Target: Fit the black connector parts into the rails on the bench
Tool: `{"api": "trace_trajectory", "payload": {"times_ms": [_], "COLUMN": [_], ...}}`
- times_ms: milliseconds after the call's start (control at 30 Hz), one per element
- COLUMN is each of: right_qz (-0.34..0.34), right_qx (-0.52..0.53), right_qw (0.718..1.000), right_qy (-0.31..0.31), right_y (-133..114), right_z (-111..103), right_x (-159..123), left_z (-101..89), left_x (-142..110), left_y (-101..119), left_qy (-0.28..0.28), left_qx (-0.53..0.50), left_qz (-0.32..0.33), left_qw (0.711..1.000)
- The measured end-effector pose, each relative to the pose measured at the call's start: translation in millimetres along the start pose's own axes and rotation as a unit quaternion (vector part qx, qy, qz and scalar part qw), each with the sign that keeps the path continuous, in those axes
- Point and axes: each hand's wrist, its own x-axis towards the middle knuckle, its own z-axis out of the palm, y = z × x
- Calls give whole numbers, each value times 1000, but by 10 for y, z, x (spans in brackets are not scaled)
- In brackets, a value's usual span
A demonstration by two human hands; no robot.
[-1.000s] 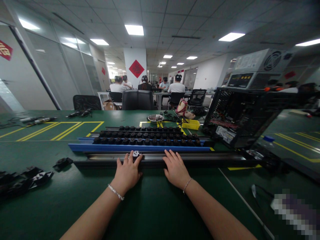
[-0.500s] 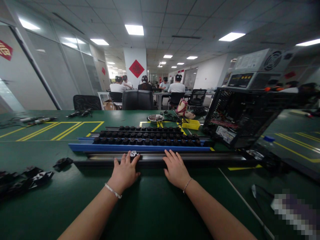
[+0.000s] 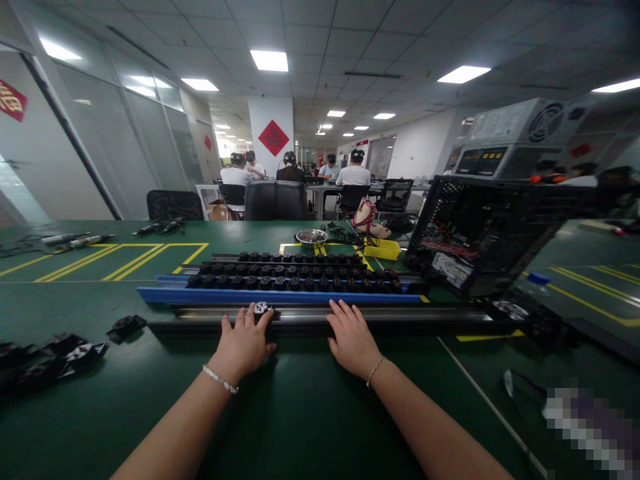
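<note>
A long black metal channel [image 3: 410, 319] lies crosswise on the bench before me. Within it, toward the left, sits a small black part with a white-patterned top [image 3: 261, 308]. My left hand [image 3: 245, 347] has its fingers spread, and this part shows between the index and middle fingertips; the thumb rests lower, by the near side of the channel. My right hand [image 3: 353, 343] lies open on the channel farther right, with nothing in it. Just behind runs a blue rail [image 3: 165, 294], followed by rows of small black parts [image 3: 300, 283] set in rails.
Loose black parts [image 3: 65, 347] lie at the left. A metal bowl [image 3: 311, 237] and a yellow tray [image 3: 383, 249] stand behind the rails. On the right is an opened computer case [image 3: 500, 233] with power supplies [image 3: 520, 133] on top. Several people sit in the background.
My left hand has shifted slightly left along the channel, and the small part between its fingers has moved left with it. My right hand has stayed in place.
</note>
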Motion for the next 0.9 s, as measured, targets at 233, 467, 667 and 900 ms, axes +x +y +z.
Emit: {"api": "trace_trajectory", "payload": {"times_ms": [233, 467, 667, 900], "right_qz": [-1, 0, -1, -1], "right_qx": [0, 2, 2, 4], "right_qw": [1000, 1000, 1000, 1000], "right_qy": [1, 6, 4, -1], "right_y": [5, 3, 2, 1], "right_z": [14, 18, 8, -2], "right_x": [-2, 0, 2, 4], "left_z": [60, 128, 120, 99], "left_x": [20, 37, 63, 75], "left_y": [11, 39, -11, -115], "left_qy": [18, 60, 46, 19], "left_qx": [-4, -38, -40, -47], "left_qz": [-20, -37, -40, -36], "left_qw": [1000, 997, 997, 998]}}
